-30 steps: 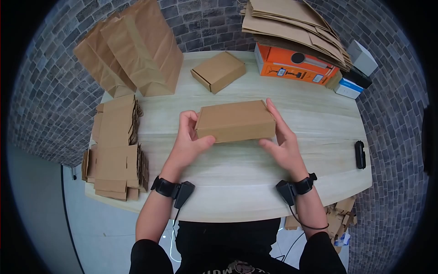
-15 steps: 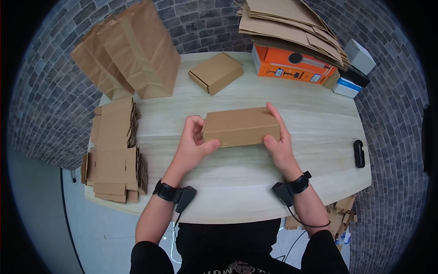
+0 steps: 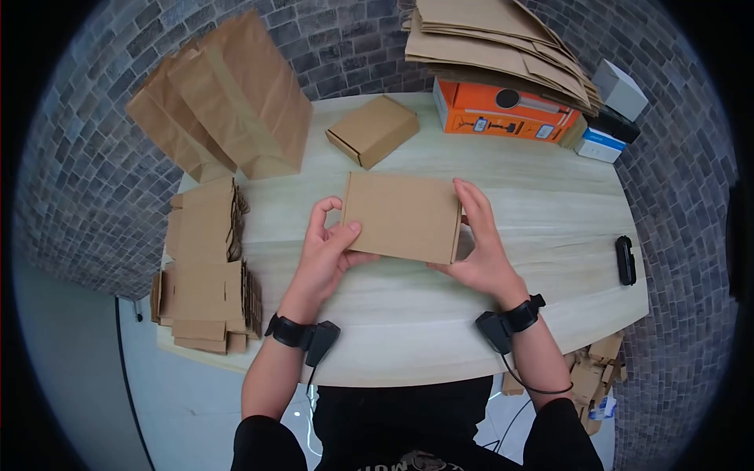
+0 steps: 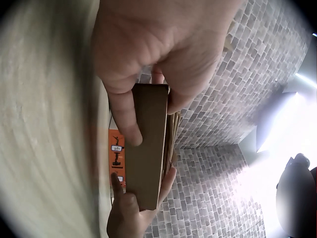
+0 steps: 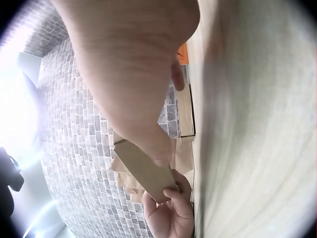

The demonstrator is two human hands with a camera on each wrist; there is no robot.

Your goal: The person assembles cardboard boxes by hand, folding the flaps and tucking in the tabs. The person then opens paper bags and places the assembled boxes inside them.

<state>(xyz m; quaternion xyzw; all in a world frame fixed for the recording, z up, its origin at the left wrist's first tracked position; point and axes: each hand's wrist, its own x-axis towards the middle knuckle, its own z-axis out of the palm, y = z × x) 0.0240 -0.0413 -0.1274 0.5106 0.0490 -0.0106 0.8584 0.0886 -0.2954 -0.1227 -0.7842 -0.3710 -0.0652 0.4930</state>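
Tilting in both hands, a closed cardboard box (image 3: pixel 402 216) is held above the table (image 3: pixel 550 208). Compared with half a second ago, its broad lid has swung round to face the head camera, and the near side wall has dropped out of that view. The left hand (image 3: pixel 320 255) grips the left end, its thumb now on the lid rather than the near wall. The right hand (image 3: pixel 488 259) holds the right end, fingers at the far corner, thumb at the near one. Beyond the fingertips, well apart, lies a second box (image 3: pixel 373 131); left of the left fingers are stacked cardboard blanks (image 3: pixel 208 290). The shift suggests the folded-shut box is being turned over, not opened.
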